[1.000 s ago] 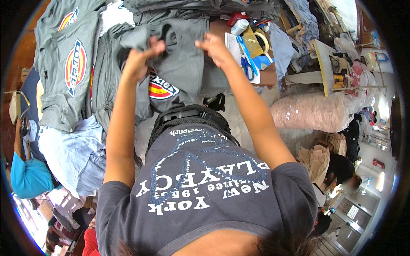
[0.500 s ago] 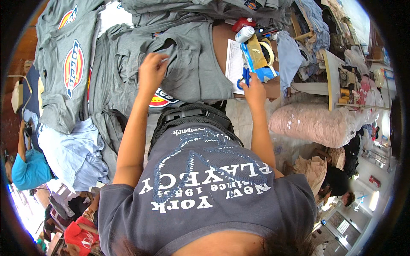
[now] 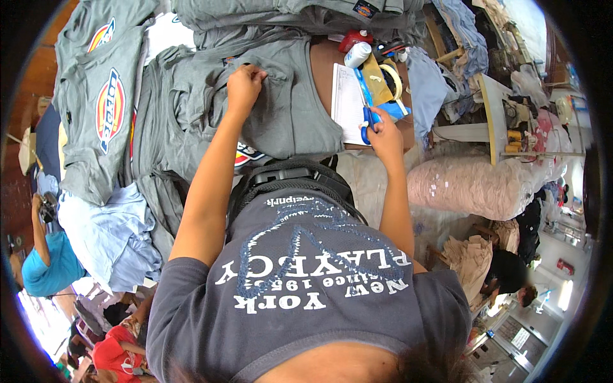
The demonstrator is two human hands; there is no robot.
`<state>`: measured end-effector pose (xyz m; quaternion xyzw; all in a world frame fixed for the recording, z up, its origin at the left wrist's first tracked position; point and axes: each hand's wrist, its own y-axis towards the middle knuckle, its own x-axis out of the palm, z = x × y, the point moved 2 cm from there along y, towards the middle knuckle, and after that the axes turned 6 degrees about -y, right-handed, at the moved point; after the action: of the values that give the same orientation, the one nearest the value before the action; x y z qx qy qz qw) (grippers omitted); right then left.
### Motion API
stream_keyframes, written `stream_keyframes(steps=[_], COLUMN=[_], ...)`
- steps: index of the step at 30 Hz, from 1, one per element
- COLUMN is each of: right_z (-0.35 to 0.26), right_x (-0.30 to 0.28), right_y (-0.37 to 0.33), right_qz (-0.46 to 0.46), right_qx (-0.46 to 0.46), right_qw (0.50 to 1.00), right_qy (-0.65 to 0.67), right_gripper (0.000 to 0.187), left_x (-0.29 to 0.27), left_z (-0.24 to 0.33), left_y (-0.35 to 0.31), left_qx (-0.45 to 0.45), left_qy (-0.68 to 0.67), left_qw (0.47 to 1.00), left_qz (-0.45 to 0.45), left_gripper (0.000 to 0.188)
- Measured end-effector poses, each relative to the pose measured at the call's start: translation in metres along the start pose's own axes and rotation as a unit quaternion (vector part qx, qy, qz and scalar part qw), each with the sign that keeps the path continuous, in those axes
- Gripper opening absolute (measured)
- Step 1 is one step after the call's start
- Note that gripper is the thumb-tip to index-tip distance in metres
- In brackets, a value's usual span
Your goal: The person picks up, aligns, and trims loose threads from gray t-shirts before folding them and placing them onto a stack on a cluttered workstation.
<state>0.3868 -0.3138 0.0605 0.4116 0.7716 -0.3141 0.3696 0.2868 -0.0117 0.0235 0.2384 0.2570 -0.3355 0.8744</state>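
Note:
A grey T-shirt (image 3: pixel 290 121) lies spread over the table in front of me. My left hand (image 3: pixel 245 89) is over its upper part, fingertips bent together in a pinch on the cloth near the neckline. At the right edge of the shirt, my right hand (image 3: pixel 386 137) grips a pair of scissors (image 3: pixel 366 118) by the blue handles, blades pointing away from me. The scissors are above a paper pad (image 3: pixel 345 105) with ruled lines. Beside them sits a blue packet (image 3: pixel 397 112) with a tan card (image 3: pixel 375 80) and a tape roll (image 3: pixel 396 80).
Grey shirts with colourful logos (image 3: pixel 110 112) are piled on the left, more folded grey ones (image 3: pixel 255 16) at the back. A white bottle (image 3: pixel 357 55) and red container (image 3: pixel 355 41) stand back right. A plastic-wrapped pink bundle (image 3: pixel 472 185) is on the right. Other people work nearby.
My left hand has moved right and farther away, its fingertips now down on the shirt. My right hand has drawn slightly nearer with the scissors, which tilt differently.

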Motion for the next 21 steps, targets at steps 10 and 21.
stream_keyframes(steps=[10,21], right_z=[-0.078,-0.124], right_x=[0.022,0.004], right_y=[-0.038,-0.026], right_qz=[0.042,0.008], right_qx=[-0.236,-0.255], right_qw=[0.966,0.966], right_qy=[0.097,0.026], right_gripper=[0.049,0.045], left_x=[-0.053,-0.073], left_z=[0.015,0.016], left_y=[-0.012,0.006], left_qx=[-0.186,-0.036], left_qy=[-0.4,-0.36], left_qw=[0.888,0.892], left_qz=[-0.131,-0.272], left_gripper=[0.017,0.02])
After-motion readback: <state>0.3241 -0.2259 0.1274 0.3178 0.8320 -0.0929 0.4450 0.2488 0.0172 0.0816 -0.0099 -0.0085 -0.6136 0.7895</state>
